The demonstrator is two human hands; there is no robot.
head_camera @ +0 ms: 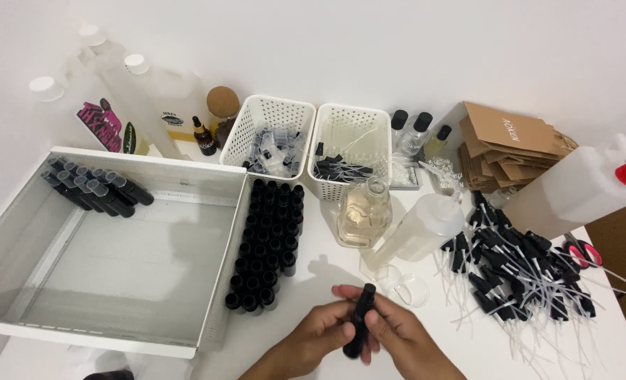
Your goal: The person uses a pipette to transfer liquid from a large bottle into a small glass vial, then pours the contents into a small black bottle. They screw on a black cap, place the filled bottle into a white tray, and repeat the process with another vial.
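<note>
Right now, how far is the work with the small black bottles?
Looks done: a short row of capped black bottles lies in the white tray, which is mostly bare. In hand: the left hand and right hand hold one black bottle together. Left: a block of open black bottles stands beside the tray, and a large pile of spray pumps lies on the right.

White tray (17, 232), two baskets (267, 116), brown paper bags (510, 144) around.
</note>
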